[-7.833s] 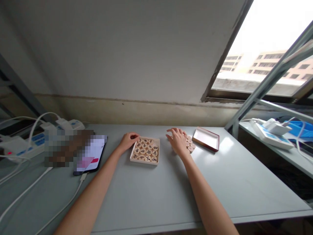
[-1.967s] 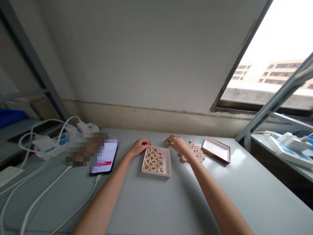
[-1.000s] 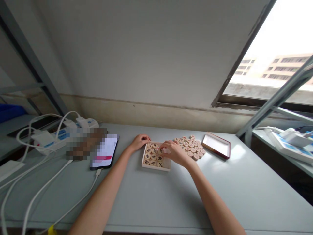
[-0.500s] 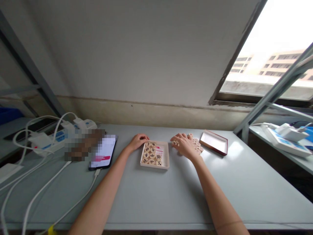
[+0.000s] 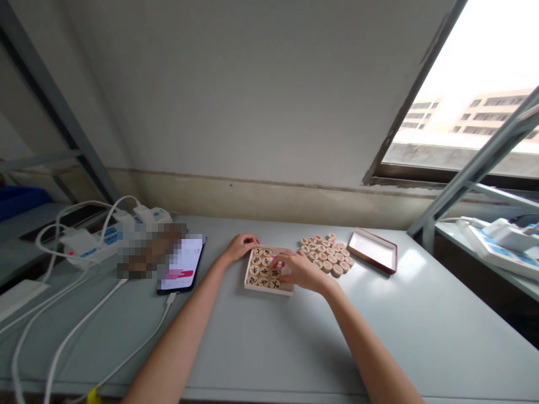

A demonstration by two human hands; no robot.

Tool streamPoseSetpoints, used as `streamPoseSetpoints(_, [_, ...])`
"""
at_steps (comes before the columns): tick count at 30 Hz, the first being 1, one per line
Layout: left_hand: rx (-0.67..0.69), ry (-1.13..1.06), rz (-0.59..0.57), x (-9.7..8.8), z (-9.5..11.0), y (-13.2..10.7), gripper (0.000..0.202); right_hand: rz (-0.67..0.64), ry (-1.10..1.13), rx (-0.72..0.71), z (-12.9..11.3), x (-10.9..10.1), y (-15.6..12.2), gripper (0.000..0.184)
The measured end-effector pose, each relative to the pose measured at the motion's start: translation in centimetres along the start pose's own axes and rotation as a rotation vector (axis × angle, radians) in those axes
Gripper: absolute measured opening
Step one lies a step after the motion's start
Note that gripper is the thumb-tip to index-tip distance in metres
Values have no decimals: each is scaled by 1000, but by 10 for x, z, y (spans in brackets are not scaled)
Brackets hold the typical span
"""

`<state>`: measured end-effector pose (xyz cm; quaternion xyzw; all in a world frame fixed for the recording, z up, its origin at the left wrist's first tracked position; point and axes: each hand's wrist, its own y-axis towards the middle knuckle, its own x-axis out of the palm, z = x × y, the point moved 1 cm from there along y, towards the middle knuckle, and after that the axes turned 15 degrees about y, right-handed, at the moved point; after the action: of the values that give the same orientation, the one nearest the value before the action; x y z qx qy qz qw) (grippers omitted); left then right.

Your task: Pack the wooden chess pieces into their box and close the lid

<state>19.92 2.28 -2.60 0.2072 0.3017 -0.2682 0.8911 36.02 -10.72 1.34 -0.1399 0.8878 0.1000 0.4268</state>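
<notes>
A shallow white box [image 5: 269, 290] holds wooden xiangqi pieces [image 5: 264, 272] with black characters, set in rows along its left side and near edge. My left hand [image 5: 241, 248] is at the box's far left corner, its curled fingers against the rim. Over the right part of the box, my right hand [image 5: 300, 270] reaches in with thumb and fingers bent in a pinch around a piece, which the fingers mostly hide. Right of the box lies a loose cluster of more xiangqi pieces [image 5: 327, 258], several with red characters.
An open box lid [image 5: 373, 251] with a dark red edge lies right of the cluster. To the left are a phone [image 5: 185, 261] on a white cable [image 5: 169, 299], a blurred brown object [image 5: 149, 252] and a power strip [image 5: 107, 233] with plugs. A metal post [image 5: 428, 238] stands at right.
My right hand has moved left from the loose pieces to above the box, uncovering the cluster. My left hand stays at the box corner. The view has shifted slightly.
</notes>
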Motion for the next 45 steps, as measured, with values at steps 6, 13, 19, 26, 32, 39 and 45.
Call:
streamPoseSetpoints(6, [11,1,-19,2,-7,2,14,68,-34,-38,5,-13,-3,17])
streamPoseSetpoints(13, [22,20,-33,3,-11,4,14,248,-153,102,44,-43,-22,16])
streamPoseSetpoints(19, [18,11,-30,2,-9,3,14,255,-210,158,43,-42,-25,23])
streamPoseSetpoints(26, [12,9,-23,2,-8,3,13,-113,118,-42,3,-20,-10,30])
streamPoseSetpoints(32, [13,16,-13,2,-6,2,14,-120,31,-27,-5,-1,-4,23])
streamPoseSetpoints(39, [23,24,-23,2,-7,4,12,7,92,-34,7,-35,-16,26])
streamPoseSetpoints(45, [9,2,-28,1,-7,3,12,84,-7,125,28,-58,-33,25])
